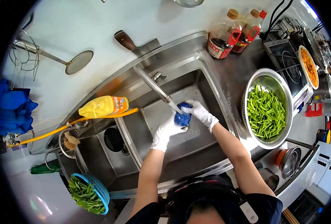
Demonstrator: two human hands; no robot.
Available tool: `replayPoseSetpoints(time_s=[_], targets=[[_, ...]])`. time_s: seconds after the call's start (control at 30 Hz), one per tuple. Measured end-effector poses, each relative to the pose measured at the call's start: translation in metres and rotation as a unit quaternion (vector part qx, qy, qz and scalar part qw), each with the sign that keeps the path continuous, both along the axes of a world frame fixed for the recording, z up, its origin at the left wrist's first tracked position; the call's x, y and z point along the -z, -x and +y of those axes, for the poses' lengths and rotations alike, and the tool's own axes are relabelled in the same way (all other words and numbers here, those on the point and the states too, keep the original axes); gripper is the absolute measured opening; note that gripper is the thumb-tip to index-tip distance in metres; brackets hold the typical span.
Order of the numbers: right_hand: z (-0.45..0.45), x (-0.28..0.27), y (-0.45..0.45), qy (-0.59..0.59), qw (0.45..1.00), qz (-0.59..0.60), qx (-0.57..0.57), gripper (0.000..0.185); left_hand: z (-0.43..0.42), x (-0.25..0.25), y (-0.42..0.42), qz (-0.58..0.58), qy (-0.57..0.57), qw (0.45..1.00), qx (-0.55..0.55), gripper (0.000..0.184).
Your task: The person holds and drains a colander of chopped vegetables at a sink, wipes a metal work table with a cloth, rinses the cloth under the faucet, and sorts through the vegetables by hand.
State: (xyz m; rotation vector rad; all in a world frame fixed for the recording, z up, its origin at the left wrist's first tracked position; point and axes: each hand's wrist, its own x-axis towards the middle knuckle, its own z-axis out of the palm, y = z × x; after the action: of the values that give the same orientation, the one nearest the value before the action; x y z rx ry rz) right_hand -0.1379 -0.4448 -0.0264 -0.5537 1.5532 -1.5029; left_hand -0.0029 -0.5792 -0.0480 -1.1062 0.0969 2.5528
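Note:
A bunched blue cloth (183,118) is held under the faucet (154,86), where water runs down onto it. My left hand (172,127), in a white glove, grips the cloth from its lower left side. From the right, my gloved right hand (198,112) closes on the cloth's upper edge. Both hands are over the right basin of the steel sink (161,140). Parts of the fingers are hidden behind the cloth.
Left of the faucet, a yellow jug (98,107) lies by a yellow hose (130,112). A steel bowl (246,108) of cut green beans stands right of the sink. Sauce bottles (219,46) stand behind. A blue basket (100,188) of greens is at lower left. A cleaver (148,46) rests behind the sink.

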Motion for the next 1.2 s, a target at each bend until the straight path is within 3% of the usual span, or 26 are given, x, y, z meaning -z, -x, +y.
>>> replayPoseSetpoints(time_s=[0.03,0.07,0.1,0.13,0.23,0.27,0.3,0.37,0.4,0.5,0.57,0.63,0.67,0.7,0.73,0.83,0.87,0.9,0.93,0.97,1.03,1.13,1.2], targets=[[-0.004,0.037,-0.006,-0.029,0.999,-0.045,0.004,0.048,0.003,0.007,-0.003,0.025,0.017,1.000,0.003,0.062],[-0.004,0.034,-0.011,-0.002,0.982,-0.186,0.034,0.048,0.007,0.004,-0.003,0.051,0.034,0.998,0.006,0.065],[-0.004,0.026,-0.015,0.024,0.944,-0.323,0.062,0.048,0.012,0.002,-0.003,0.077,0.050,0.996,0.008,0.068],[-0.004,0.031,-0.016,0.053,0.884,-0.465,-0.007,0.047,0.018,-0.001,-0.005,0.102,0.039,0.994,-0.002,0.076],[-0.013,0.038,-0.004,0.068,0.910,-0.404,-0.066,0.039,0.022,-0.022,0.001,0.162,-0.004,0.987,-0.010,0.077],[-0.020,0.041,-0.001,0.089,0.927,-0.355,-0.080,0.034,0.024,-0.032,0.001,0.152,-0.022,0.988,-0.010,0.066],[-0.023,-0.042,-0.010,0.131,0.908,-0.398,-0.016,0.030,0.026,-0.034,0.000,0.163,-0.017,0.986,-0.014,0.061],[-0.035,-0.034,-0.005,0.117,0.937,-0.327,-0.048,0.032,0.030,-0.034,-0.002,0.186,-0.005,0.982,-0.019,0.052],[-0.035,-0.042,-0.005,0.086,0.947,-0.307,-0.035,0.029,0.025,-0.033,-0.001,0.194,0.040,0.980,0.016,0.034],[-0.041,-0.059,-0.007,0.010,0.970,-0.242,0.004,0.023,0.022,-0.052,0.007,0.112,0.233,0.956,0.138,0.019],[-0.053,-0.033,-0.010,-0.018,0.980,-0.194,0.034,0.021,0.030,-0.055,0.016,0.062,0.444,0.878,0.166,0.012],[-0.056,-0.013,-0.014,-0.027,0.995,-0.097,0.025,0.026,0.039,-0.022,0.015,0.026,0.646,0.742,0.178,0.012],[-0.056,-0.010,-0.015,-0.048,0.998,-0.023,0.017,0.026,0.037,0.000,0.011,0.071,0.781,0.580,0.219,0.024],[-0.056,-0.009,-0.016,-0.068,0.996,0.052,0.008,0.026,0.039,0.020,0.009,0.078,0.777,0.601,0.170,0.022],[-0.055,-0.008,-0.017,-0.094,0.995,0.038,0.008,0.028,0.044,0.039,0.009,0.086,0.771,0.620,0.120,0.020],[-0.050,-0.003,-0.009,-0.125,0.992,0.034,-0.003,0.033,0.039,0.062,0.006,0.085,0.719,0.677,0.131,0.021],[-0.047,0.004,0.000,-0.105,0.993,0.053,-0.014,0.035,0.035,0.017,0.009,0.063,0.505,0.855,0.098,0.023],[-0.047,0.011,0.010,-0.085,0.993,0.073,-0.024,0.036,0.031,-0.011,0.013,0.039,0.252,0.965,0.058,0.025],[-0.053,0.017,0.022,-0.098,0.995,0.030,-0.013,0.040,0.031,-0.013,0.016,0.075,0.102,0.991,-0.041,0.037],[-0.055,-0.009,0.031,-0.108,0.986,0.126,0.017,0.049,0.031,-0.014,0.021,0.034,0.004,0.993,-0.117,0.040],[-0.070,-0.038,0.049,-0.134,0.961,0.240,0.025,0.050,0.031,-0.016,0.035,0.036,-0.061,0.981,-0.182,0.045],[-0.093,-0.055,0.065,-0.054,0.836,0.546,-0.001,0.053,0.035,-0.006,0.047,0.018,-0.065,0.973,-0.219,0.050],[-0.105,-0.064,0.071,-0.054,0.785,0.613,-0.076,0.057,0.037,-0.014,0.046,0.021,-0.081,0.972,-0.220,0.042]])
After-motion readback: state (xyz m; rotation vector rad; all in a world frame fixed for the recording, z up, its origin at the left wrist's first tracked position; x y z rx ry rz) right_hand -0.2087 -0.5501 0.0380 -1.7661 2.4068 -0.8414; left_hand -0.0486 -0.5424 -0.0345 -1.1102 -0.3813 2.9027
